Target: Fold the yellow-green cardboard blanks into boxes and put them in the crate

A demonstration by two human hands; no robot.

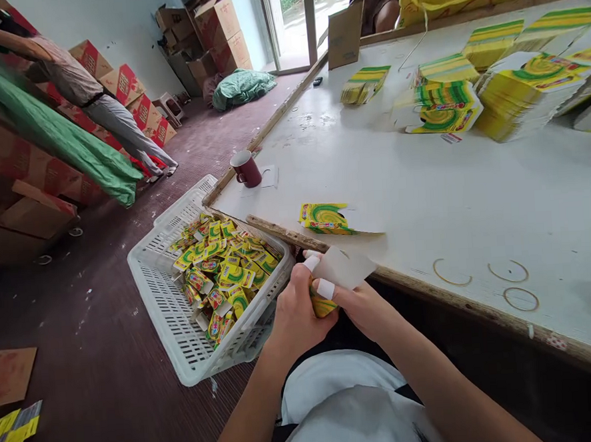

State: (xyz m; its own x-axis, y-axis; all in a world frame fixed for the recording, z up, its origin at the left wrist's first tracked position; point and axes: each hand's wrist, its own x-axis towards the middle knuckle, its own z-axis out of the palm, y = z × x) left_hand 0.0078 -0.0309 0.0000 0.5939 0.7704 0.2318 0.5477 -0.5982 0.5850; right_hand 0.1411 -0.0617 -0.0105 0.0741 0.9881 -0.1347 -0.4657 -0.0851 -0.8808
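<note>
Just off the table's wooden edge, my left hand (298, 304) is closed around a small yellow and green carton (323, 306). My right hand (358, 304) grips the same carton from the other side, with its whitish flap side sticking up and to the right. White tape wraps the thumbs of both hands. Fingers partly hide the carton's body. On the table in front of my hands lies a flat printed carton blank (325, 217). To the left of my hands stands a white plastic basket (170, 335) holding many small folded cartons (233, 271).
A maroon mug (245, 169) stands near the table's left edge. Stacks of carton blanks (523, 97) sit at the far right. Rubber bands (520, 298) lie on the white tabletop (424, 200). At left, a person (81, 81) handles a green sheet (60, 135) by stacked boxes.
</note>
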